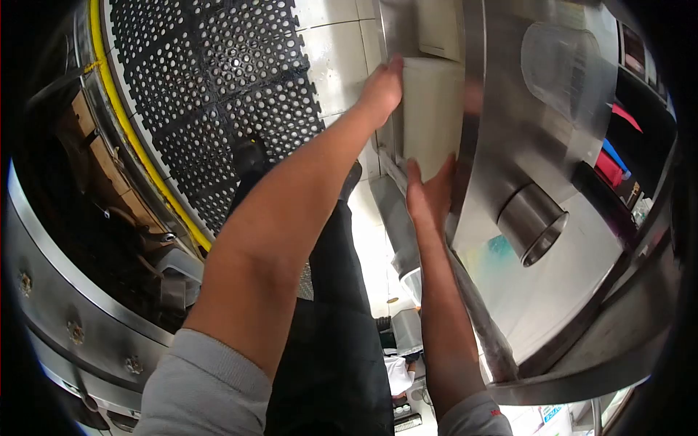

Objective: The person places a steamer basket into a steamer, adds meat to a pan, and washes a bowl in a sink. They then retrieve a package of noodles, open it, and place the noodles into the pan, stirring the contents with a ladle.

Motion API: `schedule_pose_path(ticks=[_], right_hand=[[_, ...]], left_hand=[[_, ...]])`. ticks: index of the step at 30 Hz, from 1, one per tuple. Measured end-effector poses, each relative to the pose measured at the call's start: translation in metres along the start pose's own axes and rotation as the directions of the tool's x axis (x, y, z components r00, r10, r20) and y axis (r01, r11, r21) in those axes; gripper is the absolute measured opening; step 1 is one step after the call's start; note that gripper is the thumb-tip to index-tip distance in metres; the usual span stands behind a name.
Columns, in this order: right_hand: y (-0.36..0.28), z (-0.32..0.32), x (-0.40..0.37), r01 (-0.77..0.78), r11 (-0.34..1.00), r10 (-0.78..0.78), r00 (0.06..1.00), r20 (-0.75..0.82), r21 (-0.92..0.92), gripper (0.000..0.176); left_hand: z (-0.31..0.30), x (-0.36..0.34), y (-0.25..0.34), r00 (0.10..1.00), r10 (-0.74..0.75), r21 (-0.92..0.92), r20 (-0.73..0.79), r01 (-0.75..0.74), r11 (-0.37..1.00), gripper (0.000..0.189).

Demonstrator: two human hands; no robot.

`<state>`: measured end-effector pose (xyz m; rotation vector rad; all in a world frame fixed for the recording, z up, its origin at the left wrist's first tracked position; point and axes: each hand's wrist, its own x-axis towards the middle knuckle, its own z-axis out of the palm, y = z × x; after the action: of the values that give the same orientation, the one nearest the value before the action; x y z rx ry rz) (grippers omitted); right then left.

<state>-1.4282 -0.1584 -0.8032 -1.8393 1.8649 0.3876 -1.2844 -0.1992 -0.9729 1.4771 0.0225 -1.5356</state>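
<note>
A cream-coloured rectangular container (432, 109) sits low beside the steel counter, partly under its edge. My left hand (382, 93) grips its far left corner, fingers curled over the side. At the near end my right hand (433, 195) holds it, thumb on one side and fingers on the other. The container's contents and underside are hidden. Just beyond it is a second cream-coloured container (439, 27), touched by neither hand.
On the steel counter (502, 138) to the right are a clear plastic tub (560, 73) and a metal canister (532, 221) lying on its side. A perforated black mat (218, 80) covers the floor at left, beside white tiles (338, 58). A cooking unit with knobs (76, 330) stands far left.
</note>
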Motion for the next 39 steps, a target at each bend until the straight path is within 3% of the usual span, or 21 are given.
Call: schedule_pose_path(ticks=[1,3,4,5,8,10,11,13,14,17,20,23,24,27,30,33,36,39], right_hand=[[-0.017,0.0,0.009,0.023,0.999,-0.022,0.999,-0.036,0.029,0.089],[-0.051,-0.001,0.034,0.056,0.996,-0.047,0.992,-0.115,0.075,0.083],[-0.068,-0.005,0.048,0.051,0.984,-0.038,0.996,-0.079,0.173,0.078],[-0.078,-0.005,0.063,0.045,0.962,-0.033,0.998,-0.046,0.269,0.074],[-0.083,0.005,0.11,0.24,0.945,-0.195,0.959,-0.206,0.221,0.067],[-0.089,-0.002,0.112,0.119,0.954,-0.099,0.991,-0.085,0.277,0.067],[-0.094,-0.005,0.109,0.057,0.953,-0.054,0.998,-0.019,0.299,0.067],[-0.093,-0.001,0.106,0.141,0.938,-0.132,0.99,-0.047,0.316,0.067],[-0.094,0.0,0.106,0.184,0.928,-0.174,0.983,-0.06,0.323,0.068],[-0.105,0.002,0.106,0.136,0.964,-0.108,0.986,-0.129,0.228,0.067],[-0.117,-0.011,0.098,0.04,0.955,-0.022,0.998,-0.062,0.295,0.066],[-0.099,-0.007,0.118,0.259,0.913,-0.246,0.966,-0.082,0.315,0.071],[-0.097,0.002,0.118,0.369,0.825,-0.32,0.929,-0.185,0.428,0.062],[-0.113,-0.002,0.101,0.246,0.939,-0.214,0.965,-0.152,0.242,0.078],[-0.11,0.001,0.096,0.281,0.958,-0.264,0.942,-0.206,0.055,0.08],[-0.103,0.007,0.1,0.251,0.964,-0.227,0.947,-0.227,0.087,0.078],[-0.097,0.007,0.107,0.286,0.947,-0.257,0.947,-0.19,0.143,0.081],[-0.095,0.001,0.107,0.26,0.955,-0.243,0.962,-0.126,0.144,0.079]], left_hand=[[0.001,0.013,0.012,0.996,0.085,-0.036,0.01,-0.085,0.996,0.072],[0.014,0.023,0.047,0.996,0.092,-0.167,0.007,-0.089,0.982,0.069],[0.022,0.022,0.072,1.0,0.011,-0.26,-0.003,-0.012,0.965,0.068],[0.028,0.022,0.093,1.0,0.007,-0.234,0.03,0.0,0.972,0.069],[0.048,0.038,0.123,0.981,-0.007,-0.226,0.192,0.051,0.973,0.076],[0.051,0.053,0.124,0.936,-0.017,-0.306,0.352,0.132,0.943,0.078],[0.051,0.059,0.12,0.942,-0.003,-0.299,0.335,0.11,0.948,0.069],[0.048,0.07,0.113,0.954,0.032,-0.288,0.297,0.057,0.956,0.055],[0.046,0.075,0.112,0.957,0.01,-0.316,0.291,0.086,0.945,0.061],[0.047,0.08,0.113,0.956,0.038,-0.373,0.292,0.077,0.924,0.059],[0.044,0.064,0.122,0.974,0.001,-0.325,0.228,0.075,0.943,0.06],[0.033,0.045,0.132,0.979,-0.04,-0.219,0.202,0.084,0.972,0.039],[0.028,0.063,0.115,0.958,0.049,-0.276,0.283,0.033,0.961,0.046],[-0.007,0.021,0.125,0.964,0.018,-0.316,0.264,0.069,0.946,0.054],[-0.044,0.007,0.123,0.99,-0.025,-0.148,0.14,0.046,0.988,0.063],[-0.087,-0.007,0.114,0.994,-0.108,-0.035,0.015,0.109,0.993,0.068],[-0.123,-0.02,0.095,0.994,-0.054,-0.027,-0.1,0.052,0.998,0.072],[-0.156,-0.032,0.091,0.997,-0.071,-0.006,-0.041,0.071,0.997,0.078]])
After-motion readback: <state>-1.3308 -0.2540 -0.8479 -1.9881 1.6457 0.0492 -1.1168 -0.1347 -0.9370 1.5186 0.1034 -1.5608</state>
